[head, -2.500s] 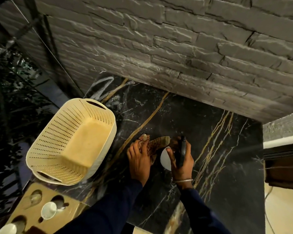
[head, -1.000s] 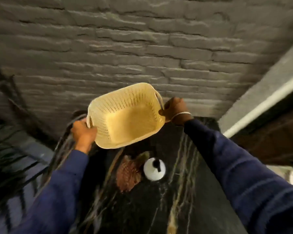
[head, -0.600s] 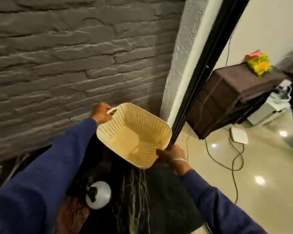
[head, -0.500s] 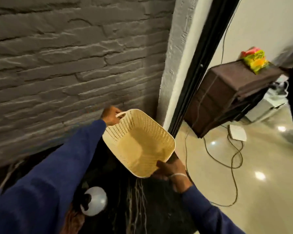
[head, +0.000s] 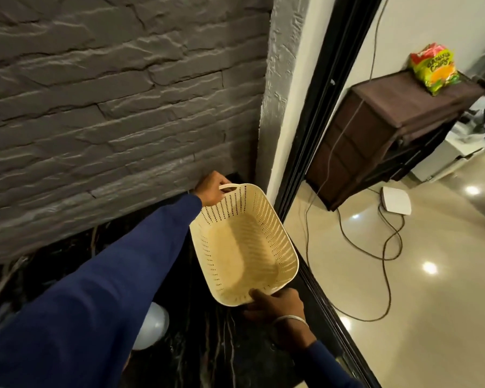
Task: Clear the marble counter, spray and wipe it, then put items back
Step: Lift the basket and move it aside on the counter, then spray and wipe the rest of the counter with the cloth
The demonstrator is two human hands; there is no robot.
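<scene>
I hold an empty cream perforated basket [head: 242,245] by its two ends over the right end of the black marble counter [head: 207,354]. My left hand [head: 210,190] grips the far handle, close to the stone wall. My right hand [head: 277,312] grips the near rim from below. I cannot tell whether the basket's base touches the marble. A white spray bottle [head: 151,326] stands on the counter, mostly hidden behind my left sleeve. The cloth is out of sight.
A grey stone wall [head: 109,107] backs the counter, ending in a white corner [head: 280,107]. A black frame [head: 319,135] edges the counter's right side. Beyond it are a glossy floor, a brown cabinet [head: 389,135] with a snack bag [head: 434,68], and trailing cables [head: 387,247].
Both hands left the cloth and spray bottle, picked up the basket from the counter's left side and carried it to the right end. Over the last half second it came lower.
</scene>
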